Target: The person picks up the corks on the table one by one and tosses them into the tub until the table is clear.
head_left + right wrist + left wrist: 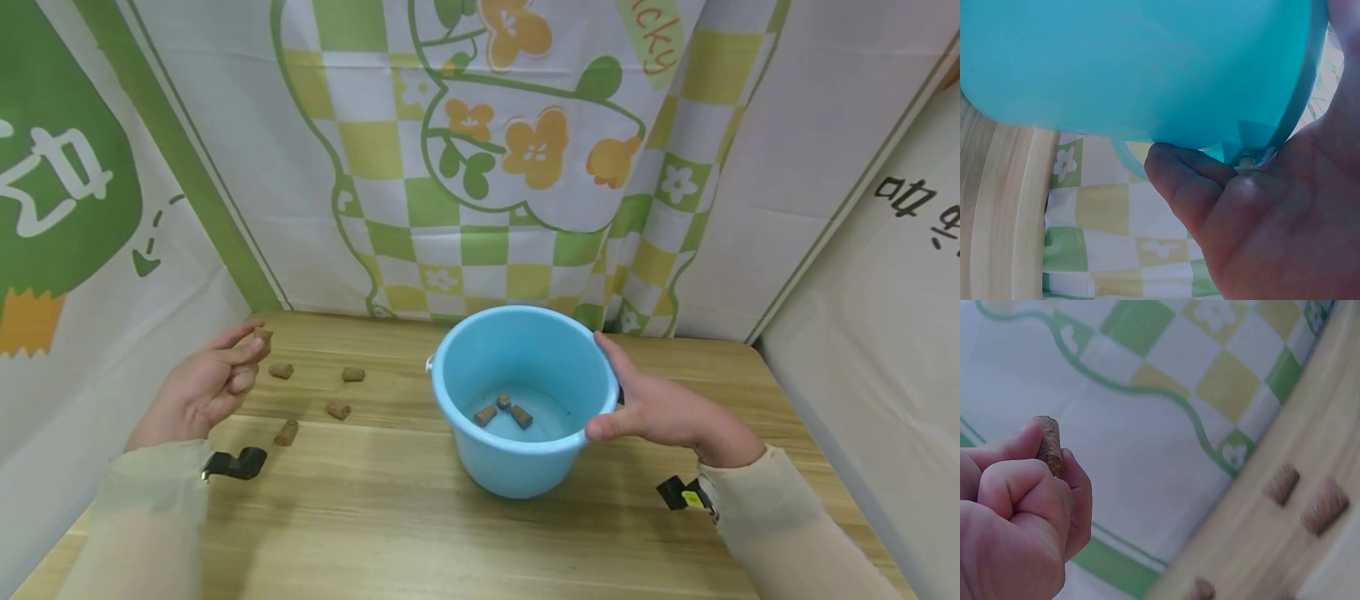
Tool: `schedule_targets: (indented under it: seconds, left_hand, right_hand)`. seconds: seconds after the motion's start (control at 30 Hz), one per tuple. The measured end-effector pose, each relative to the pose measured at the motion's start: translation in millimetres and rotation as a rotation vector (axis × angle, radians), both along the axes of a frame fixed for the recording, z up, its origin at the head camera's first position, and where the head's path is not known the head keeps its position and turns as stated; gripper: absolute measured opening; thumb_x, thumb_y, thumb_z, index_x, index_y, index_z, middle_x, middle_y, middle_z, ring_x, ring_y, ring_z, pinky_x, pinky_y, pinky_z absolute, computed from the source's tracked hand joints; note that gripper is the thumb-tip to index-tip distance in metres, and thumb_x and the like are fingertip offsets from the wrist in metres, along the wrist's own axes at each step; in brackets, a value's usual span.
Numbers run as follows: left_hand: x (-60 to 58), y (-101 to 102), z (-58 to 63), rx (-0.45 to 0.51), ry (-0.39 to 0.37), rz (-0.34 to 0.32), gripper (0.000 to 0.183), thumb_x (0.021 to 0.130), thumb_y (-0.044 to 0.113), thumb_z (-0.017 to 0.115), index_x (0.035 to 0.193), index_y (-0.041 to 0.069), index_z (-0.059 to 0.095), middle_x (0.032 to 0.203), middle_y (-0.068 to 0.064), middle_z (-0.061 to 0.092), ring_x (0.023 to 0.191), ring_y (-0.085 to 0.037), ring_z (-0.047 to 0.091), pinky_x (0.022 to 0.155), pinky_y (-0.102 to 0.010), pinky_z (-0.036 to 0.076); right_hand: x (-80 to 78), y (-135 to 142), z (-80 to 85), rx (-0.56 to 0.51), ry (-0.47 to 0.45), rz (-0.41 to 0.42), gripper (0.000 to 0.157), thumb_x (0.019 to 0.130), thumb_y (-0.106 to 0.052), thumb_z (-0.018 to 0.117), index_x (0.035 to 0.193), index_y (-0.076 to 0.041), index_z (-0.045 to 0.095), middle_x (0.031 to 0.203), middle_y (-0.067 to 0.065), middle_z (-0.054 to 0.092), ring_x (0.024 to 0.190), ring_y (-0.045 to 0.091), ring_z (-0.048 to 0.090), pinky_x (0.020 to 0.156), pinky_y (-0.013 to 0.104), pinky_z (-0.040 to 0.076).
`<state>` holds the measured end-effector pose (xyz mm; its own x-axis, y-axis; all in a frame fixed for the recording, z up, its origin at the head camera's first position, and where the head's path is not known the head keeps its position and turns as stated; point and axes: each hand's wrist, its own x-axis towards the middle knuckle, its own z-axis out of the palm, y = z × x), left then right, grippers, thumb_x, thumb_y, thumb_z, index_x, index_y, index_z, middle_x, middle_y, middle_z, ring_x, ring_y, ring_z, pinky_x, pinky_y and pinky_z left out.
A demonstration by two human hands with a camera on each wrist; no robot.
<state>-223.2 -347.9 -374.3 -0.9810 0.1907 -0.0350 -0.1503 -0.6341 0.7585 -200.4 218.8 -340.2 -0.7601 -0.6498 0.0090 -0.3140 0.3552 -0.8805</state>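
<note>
My left hand (206,379) pinches a brown cork (1049,442) between thumb and fingers, held above the left part of the table. Several loose corks (338,409) lie on the wood just right of that hand. A light blue bucket (517,471) stands near the middle of the table, and three corks (522,416) rest on its bottom. My right hand (667,408) grips the bucket's right rim, with the thumb at the near side and fingers along the far side. In the right wrist view the fingers (1188,181) press against the bucket's outer wall.
The wooden table (360,517) is bounded at the back by a patterned cloth (420,175). White printed panels stand at the left and right sides. A black wrist mount (236,463) sits on the left sleeve, another (678,493) on the right.
</note>
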Motion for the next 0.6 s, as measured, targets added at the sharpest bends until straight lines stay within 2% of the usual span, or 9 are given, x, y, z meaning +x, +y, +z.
schedule_targets:
  seconds: [0.17,0.27,0.33,0.4,0.47,0.57,0.6]
  left_hand:
    - [1.3,18.7,22.2,-0.063,0.028,-0.020,0.036,0.103,-0.002,0.049,0.136,0.011,0.043,0.110,-0.009,0.054,0.056,-0.007,0.026,0.046,-0.021,0.025]
    - [3.5,31.7,36.1,-0.134,0.058,-0.034,0.041,0.102,0.001,0.052,0.139,0.012,0.040,0.110,-0.008,0.054,0.056,-0.007,0.026,0.047,-0.021,0.024]
    - [4.9,41.3,45.3,-0.183,0.087,-0.047,0.040,0.102,0.002,0.054,0.139,0.013,0.045,0.110,-0.007,0.054,0.055,-0.008,0.025,0.047,-0.022,0.024]
    - [6.5,51.2,54.4,-0.243,0.121,-0.059,0.037,0.101,0.004,0.056,0.137,0.013,0.051,0.103,-0.004,0.054,0.054,-0.009,0.022,0.047,-0.023,0.022]
    - [8.7,61.4,63.8,-0.309,0.147,-0.071,0.036,0.101,0.006,0.058,0.136,0.014,0.054,0.089,-0.001,0.053,0.053,-0.011,0.018,0.047,-0.024,0.020]
    - [12.0,77.1,78.5,-0.444,0.159,-0.090,0.043,0.100,0.012,0.062,0.142,0.014,0.050,0.072,0.004,0.044,0.052,-0.014,0.014,0.046,-0.028,0.016]
    - [13.2,82.4,83.5,-0.495,0.161,-0.095,0.047,0.100,0.014,0.063,0.144,0.014,0.047,0.074,0.004,0.047,0.051,-0.015,0.014,0.045,-0.029,0.015]
  right_hand:
    - [-0.4,-0.3,-0.1,-0.020,-0.004,0.015,0.123,0.079,-0.034,0.087,0.159,-0.026,-0.007,0.143,0.020,0.041,0.119,0.042,0.051,0.091,0.052,0.045]
    - [-0.6,-0.6,0.2,-0.026,-0.007,0.019,0.124,0.079,-0.034,0.087,0.159,-0.023,-0.007,0.144,0.020,0.041,0.119,0.042,0.050,0.091,0.054,0.045]
    - [-0.5,-0.5,0.4,-0.023,-0.005,0.018,0.124,0.079,-0.035,0.087,0.159,-0.023,-0.007,0.143,0.020,0.041,0.119,0.042,0.050,0.091,0.054,0.045]
    - [-0.3,-0.5,0.7,-0.019,-0.001,0.017,0.124,0.079,-0.036,0.087,0.159,-0.023,-0.006,0.143,0.020,0.041,0.119,0.042,0.051,0.091,0.053,0.045]
    - [-0.1,-0.4,1.0,-0.019,0.001,0.018,0.123,0.079,-0.036,0.087,0.159,-0.024,-0.006,0.143,0.020,0.042,0.119,0.042,0.051,0.091,0.052,0.045]
    - [0.5,-0.5,1.6,-0.013,0.007,0.016,0.122,0.079,-0.037,0.087,0.159,-0.025,-0.005,0.143,0.019,0.042,0.119,0.041,0.051,0.090,0.051,0.046]
    - [0.8,-0.6,1.9,-0.011,0.009,0.013,0.122,0.079,-0.037,0.087,0.159,-0.025,-0.005,0.143,0.019,0.042,0.119,0.041,0.051,0.090,0.050,0.046]
